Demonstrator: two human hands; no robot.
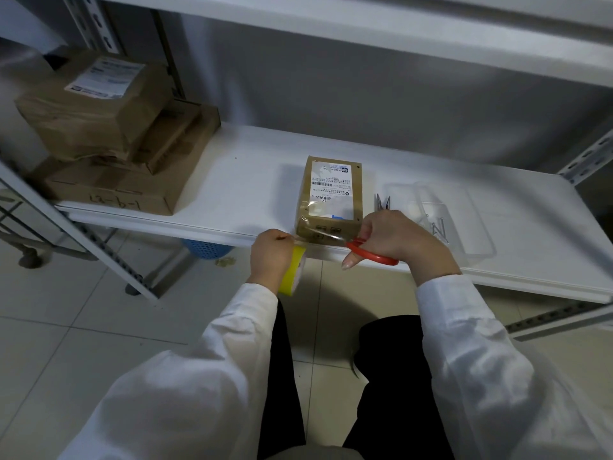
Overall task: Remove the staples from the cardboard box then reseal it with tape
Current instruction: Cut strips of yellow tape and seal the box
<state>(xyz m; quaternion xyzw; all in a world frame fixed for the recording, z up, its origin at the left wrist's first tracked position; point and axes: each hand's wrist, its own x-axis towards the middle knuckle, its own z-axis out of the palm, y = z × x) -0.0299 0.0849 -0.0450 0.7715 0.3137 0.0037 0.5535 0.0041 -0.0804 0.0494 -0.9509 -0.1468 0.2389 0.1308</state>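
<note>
The small brown cardboard box (331, 197) lies at the near edge of the white shelf (252, 180); it looks light and stiff, best steadied by its sides. The left hand (272, 252) grips a yellow-cored tape roll (293, 272), and the right hand (394, 237) is closed around red-handled scissors (371, 254). Their blades are hidden, and the clear tape strip is hard to make out.

right hand (394, 239) gripping scissors (371, 252), taped box (331, 197)

Storeroom; metal shelving (331, 154), stacked parcels (99, 127)
</note>
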